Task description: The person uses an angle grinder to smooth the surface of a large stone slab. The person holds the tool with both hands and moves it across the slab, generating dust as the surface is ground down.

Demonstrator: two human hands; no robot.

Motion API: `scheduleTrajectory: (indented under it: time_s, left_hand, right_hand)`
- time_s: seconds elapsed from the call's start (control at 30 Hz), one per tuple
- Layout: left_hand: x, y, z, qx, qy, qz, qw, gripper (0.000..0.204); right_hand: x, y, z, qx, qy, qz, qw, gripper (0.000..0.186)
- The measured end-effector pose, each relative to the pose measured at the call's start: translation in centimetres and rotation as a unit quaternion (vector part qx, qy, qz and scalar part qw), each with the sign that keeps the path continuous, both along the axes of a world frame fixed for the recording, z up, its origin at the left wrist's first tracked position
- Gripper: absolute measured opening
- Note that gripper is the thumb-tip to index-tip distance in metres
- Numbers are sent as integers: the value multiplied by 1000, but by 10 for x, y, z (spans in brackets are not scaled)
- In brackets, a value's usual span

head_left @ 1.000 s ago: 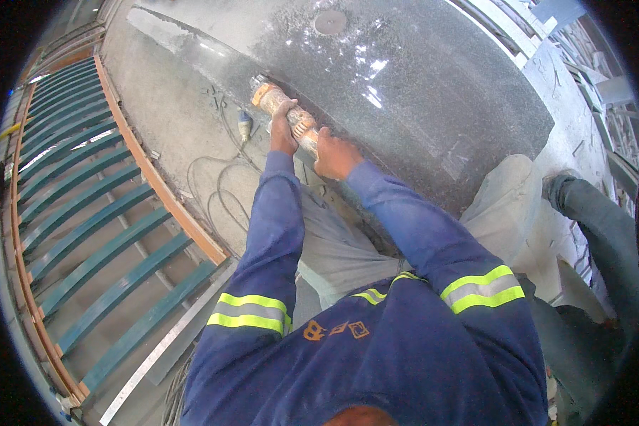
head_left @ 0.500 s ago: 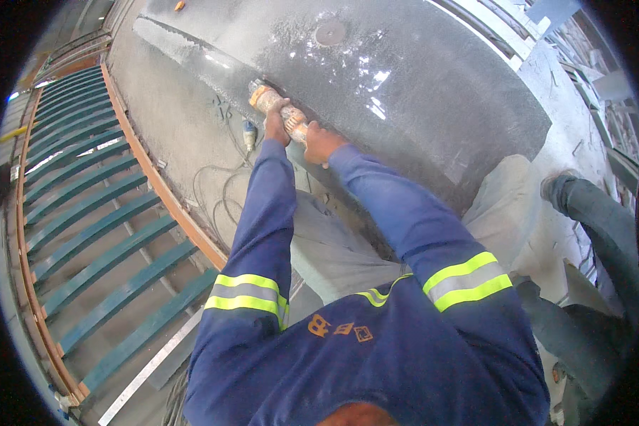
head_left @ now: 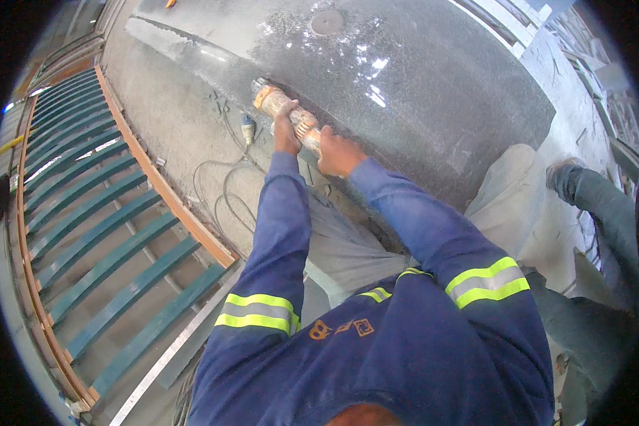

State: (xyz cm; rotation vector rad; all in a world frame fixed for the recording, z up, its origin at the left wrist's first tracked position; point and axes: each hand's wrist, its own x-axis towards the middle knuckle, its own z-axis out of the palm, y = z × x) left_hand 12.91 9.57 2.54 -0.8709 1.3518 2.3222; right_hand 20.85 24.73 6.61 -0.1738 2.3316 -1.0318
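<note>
Head view: looks down past blue sleeves (head_left: 285, 213) with bright yellow bands.
Power tool (head_left: 304, 122): lies along the left edge of a big, dark, shiny slab (head_left: 447, 99), front end pointing up and to the left; long, round, orange and dusty white.
Left hand (head_left: 285, 133): wraps snugly around the middle of the power tool.
Right hand (head_left: 339, 153): grips the back end, closed around it too.
Front end: too hard to tell if touching the slab or just beside it.
Feel of the power tool: probably heavy and hard, not bendy at all; maybe a bit slippery from dust.
Good places to hold: likely the thick middle and the back end, one hand on each, well away from the front.
Slab: looks stiff and slick, likely very heavy, maybe easy to chip at the edge.
Floor, left of the power tool: holds a blue-and-white plug (head_left: 248, 129) and thin, loopy cable (head_left: 224, 190).
Far left: long green-slatted frame (head_left: 184, 213).
Right side: grey trouser leg (head_left: 603, 202) and dusty shoe (head_left: 562, 170).
</note>
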Motion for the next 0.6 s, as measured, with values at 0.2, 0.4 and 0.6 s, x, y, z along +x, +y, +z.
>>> scheduleTrajectory:
  time_s: [0.2,0.4,0.6]
  left_hand:
    - [-29,-23,-19,-17,8,7,1000,23]
    - [-28,-18,-12,-2,-33,-33,999,20]
    - [5,1,-1,1,7,-11,1000,20]
  right_hand:
    - [-30,-11,-9,-15,-26,10,999,57]
    - [-21,-13,-18,9,13,-1,1000,44]
    - [4,4,-1,6,-8,4,1000,48]
